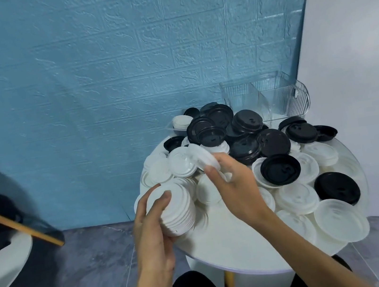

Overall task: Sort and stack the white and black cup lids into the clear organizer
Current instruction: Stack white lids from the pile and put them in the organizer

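A round white table is heaped with loose white lids and black lids. My left hand grips a stack of white lids at the table's near left edge, thumb across its top. My right hand pinches a single white lid, tilted, just above and right of that stack. The clear organizer stands at the table's far right with nothing visible in its compartments.
A small clear tray with white lids sits at the far edge of the table, by the blue brick-pattern wall. A second white table with a wooden strip and dark cloth lies to the left. Grey floor lies below.
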Tool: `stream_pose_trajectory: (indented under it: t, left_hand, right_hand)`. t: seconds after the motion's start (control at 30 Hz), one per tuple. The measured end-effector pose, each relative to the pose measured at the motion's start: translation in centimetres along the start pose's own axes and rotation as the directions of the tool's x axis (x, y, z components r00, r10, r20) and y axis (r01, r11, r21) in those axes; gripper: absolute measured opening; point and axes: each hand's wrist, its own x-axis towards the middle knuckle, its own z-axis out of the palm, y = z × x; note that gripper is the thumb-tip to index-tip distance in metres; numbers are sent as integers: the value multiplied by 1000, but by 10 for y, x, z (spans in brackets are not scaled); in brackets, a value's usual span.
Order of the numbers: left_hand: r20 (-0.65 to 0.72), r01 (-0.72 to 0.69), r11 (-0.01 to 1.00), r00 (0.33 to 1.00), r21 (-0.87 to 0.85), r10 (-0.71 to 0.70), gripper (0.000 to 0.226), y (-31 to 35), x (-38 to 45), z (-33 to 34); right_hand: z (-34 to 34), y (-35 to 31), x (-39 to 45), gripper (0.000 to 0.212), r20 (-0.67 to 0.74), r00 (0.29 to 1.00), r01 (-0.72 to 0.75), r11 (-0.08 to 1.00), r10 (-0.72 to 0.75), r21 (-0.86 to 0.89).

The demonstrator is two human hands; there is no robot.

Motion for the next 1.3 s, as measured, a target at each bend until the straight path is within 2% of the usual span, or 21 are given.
stream_pose_trajectory:
  t: [0.13, 0.2, 0.27, 0.4, 0.57, 0.63, 0.73, 0.8, 1.0, 1.1, 1.2, 1.3]
  left_hand:
    - [34, -29, 999, 999, -31, 30, 48, -2, -3, 4]
    - [57, -35, 999, 998, -39, 37, 50, -2, -5, 6]
    - [93, -28, 999, 995, -31, 31, 51, -2, -7, 10]
    - [107, -22, 1000, 994, -9, 22, 46, -3, -12, 20]
    - [103, 76, 993, 992, -92, -66, 34, -5, -20, 27]
    - [115, 83, 994, 991, -70, -75, 36, -4, -23, 28]
    - [136, 62, 998, 989, -2, -61, 52, -3, -26, 29]
    - [155, 51, 998, 986, 23, -54, 52, -3, -26, 27]
    - [196, 92, 995, 976, 28, -96, 54, -6, -30, 29]
    - [186, 61, 993, 980, 96, -78, 60, -11, -32, 31]
    - [165, 43, 993, 984, 112, -61, 50, -12, -31, 30]
    - [156, 20, 993, 987, 116, -38, 49, -10, -29, 31]
  right_hand:
    - [-10, -23, -3, 17, -37, 989, -121, 916, 146, 383]
    - [-16, -31, -3, 20, 28, 963, -234, 783, 267, 576]
    - [-22, -36, -4, 24, 119, 935, -327, 683, 334, 653]
    - [-21, -39, -4, 21, 256, 898, -439, 721, 357, 537]
    - [-17, -33, -3, 16, 239, 880, -475, 750, 411, 460]
    - [-15, -31, -3, 13, 224, 887, -461, 782, 403, 418]
    - [-14, -30, -5, 14, 205, 908, -416, 842, 365, 344]
    - [-14, -31, -6, 15, 190, 924, -377, 868, 330, 323]
    - [-11, -30, -6, 14, 218, 930, -362, 838, 296, 409]
    - [-6, -30, -9, 13, 205, 946, -305, 907, 253, 290]
    - [-3, -27, -12, 13, 147, 965, -239, 960, 218, 147]
    - [-2, -24, -13, 15, 132, 968, -227, 967, 212, 113]
